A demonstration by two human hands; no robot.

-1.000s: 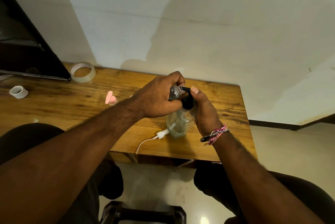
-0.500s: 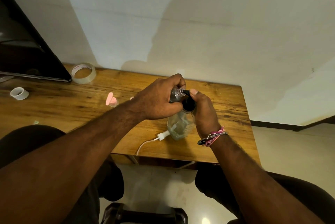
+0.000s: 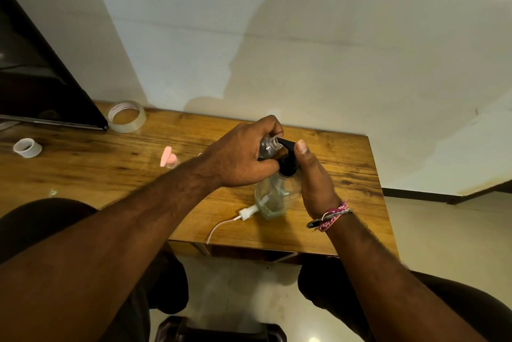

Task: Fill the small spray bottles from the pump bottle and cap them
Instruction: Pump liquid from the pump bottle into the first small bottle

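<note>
Left hand [image 3: 238, 159] grips spray bottle [image 3: 267, 146]; right hand [image 3: 311, 178] clasps pump bottle [image 3: 273, 197] near table [image 3: 360, 225] edge.

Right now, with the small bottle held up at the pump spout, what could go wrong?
1. The small spray bottle is tilted in the left hand, its narrow neck against the black spout; liquid could miss and spill.
2. A spill would land near the white charger plug beside the pump bottle.

I can read nothing here; the clear roll of adhesive tape [image 3: 127, 116] on the wooden counter [image 3: 346, 164] carries red print on its core, too small to make out.
</note>
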